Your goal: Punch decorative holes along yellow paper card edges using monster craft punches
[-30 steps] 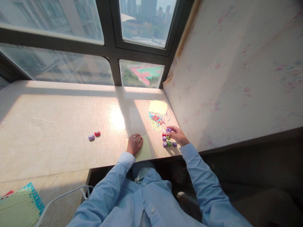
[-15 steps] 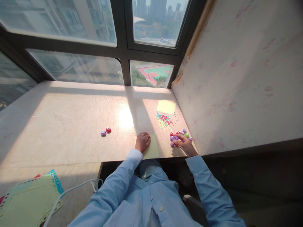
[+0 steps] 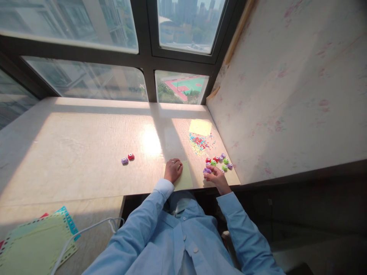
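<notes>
My left hand (image 3: 173, 170) rests with bent fingers on a pale yellow sheet of paper (image 3: 185, 177), holding it down at the table's front edge. A purple mini craft punch (image 3: 207, 170) is pinched between the thumb and fingers of my right hand (image 3: 217, 178), just right of the sheet. Beyond that hand stands a group of several more small punches, among them a red punch (image 3: 216, 159), a green punch (image 3: 226, 161) and a purple punch (image 3: 229, 166). My right fingers partly hide the nearest ones.
Red, blue and yellow paper bits (image 3: 199, 143) lie scattered below a yellow paper piece (image 3: 200, 127). A purple punch (image 3: 124, 161) and a red punch (image 3: 131, 156) stand apart on the left. Punched coloured sheets (image 3: 34, 244) and a white cable (image 3: 86, 229) lie front left. A wall (image 3: 286, 95) bounds the right.
My right hand has drawn back slightly left from the group, now with a purple punch lifted in its fingers. More of the green punches show. My left hand stays on the paper.
</notes>
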`<state>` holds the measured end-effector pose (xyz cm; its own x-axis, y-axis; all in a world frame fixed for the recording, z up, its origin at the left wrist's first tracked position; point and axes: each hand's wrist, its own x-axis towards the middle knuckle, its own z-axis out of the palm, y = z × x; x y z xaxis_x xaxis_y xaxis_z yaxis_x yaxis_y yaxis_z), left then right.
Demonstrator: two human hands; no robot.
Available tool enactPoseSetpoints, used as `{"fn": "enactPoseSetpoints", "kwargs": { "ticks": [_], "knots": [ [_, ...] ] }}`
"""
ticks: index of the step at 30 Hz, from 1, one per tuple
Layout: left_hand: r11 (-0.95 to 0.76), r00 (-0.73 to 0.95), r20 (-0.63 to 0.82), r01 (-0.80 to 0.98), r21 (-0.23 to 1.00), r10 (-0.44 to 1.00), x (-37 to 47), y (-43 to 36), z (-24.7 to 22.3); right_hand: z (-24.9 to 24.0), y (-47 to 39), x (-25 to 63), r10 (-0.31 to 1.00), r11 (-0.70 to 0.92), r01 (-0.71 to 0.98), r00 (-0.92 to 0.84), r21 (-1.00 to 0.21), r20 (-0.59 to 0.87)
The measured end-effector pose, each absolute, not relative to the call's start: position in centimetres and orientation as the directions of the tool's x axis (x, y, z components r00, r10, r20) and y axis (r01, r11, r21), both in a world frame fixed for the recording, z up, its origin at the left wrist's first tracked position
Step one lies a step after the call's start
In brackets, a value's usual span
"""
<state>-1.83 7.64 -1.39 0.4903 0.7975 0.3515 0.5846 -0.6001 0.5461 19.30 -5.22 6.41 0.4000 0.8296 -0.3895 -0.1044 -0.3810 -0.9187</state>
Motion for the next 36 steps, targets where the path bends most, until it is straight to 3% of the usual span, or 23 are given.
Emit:
{"fn": "enactPoseSetpoints", "kwargs": {
  "ticks": [6,9,13,16,19,27,36],
  "knots": [
    [-0.606,0.497,0.354,0.574,0.550,0.792,-1.9,7.8,-1.4,4.9,-4.1,19.4,0.890,-0.314,0.380,0.437,-0.870,-0.130],
    [-0.607,0.498,0.354,0.572,0.552,0.792,-1.9,7.8,-1.4,5.6,-2.7,19.8,0.946,-0.213,0.673,0.322,-0.708,0.022],
    [-0.607,0.499,0.354,0.571,0.553,0.791,-1.9,7.8,-1.4,6.9,-0.4,20.0,0.980,-0.199,0.894,0.173,-0.401,-0.101],
    [-0.605,0.494,0.356,0.573,0.553,0.793,-1.9,7.8,-1.4,7.1,0.8,19.9,0.960,-0.235,0.949,0.194,-0.208,-0.203],
    [-0.605,0.490,0.361,0.574,0.552,0.794,-1.9,7.8,-1.3,6.9,1.4,19.8,0.950,-0.270,0.953,0.240,-0.135,-0.201],
    [-0.601,0.488,0.358,0.576,0.553,0.796,-1.9,7.8,-1.5,6.4,0.9,20.3,0.932,-0.344,0.932,0.325,-0.117,-0.159],
    [-0.600,0.485,0.359,0.583,0.548,0.798,-1.9,7.8,-1.4,5.4,0.2,21.4,0.926,-0.376,0.910,0.365,-0.173,-0.093]
  ]
}}
